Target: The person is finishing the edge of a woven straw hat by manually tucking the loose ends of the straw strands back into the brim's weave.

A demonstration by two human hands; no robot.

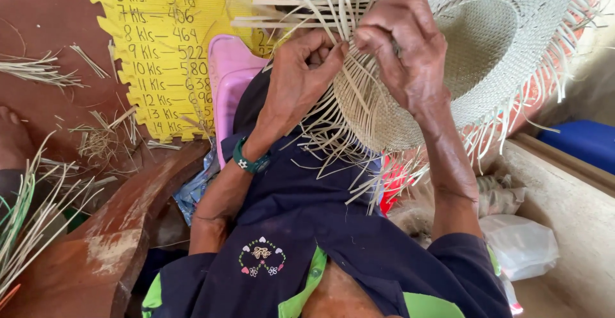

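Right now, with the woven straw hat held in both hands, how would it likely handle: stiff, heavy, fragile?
The straw hat probably feels light: the left hand and right hand hold it up by the brim edge. The woven crown looks to keep its shape. The loose strands hang and splay, so likely springy and easily bent.

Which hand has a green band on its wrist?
The left hand does: a green band circles its wrist. The right hand, also on the straw hat, has a bare wrist.

Your navy garment (pixel 333 228) with lime-green trim, small embroidered floral motif (pixel 261 257); green beaded wristband (pixel 248 161) on your left wrist.
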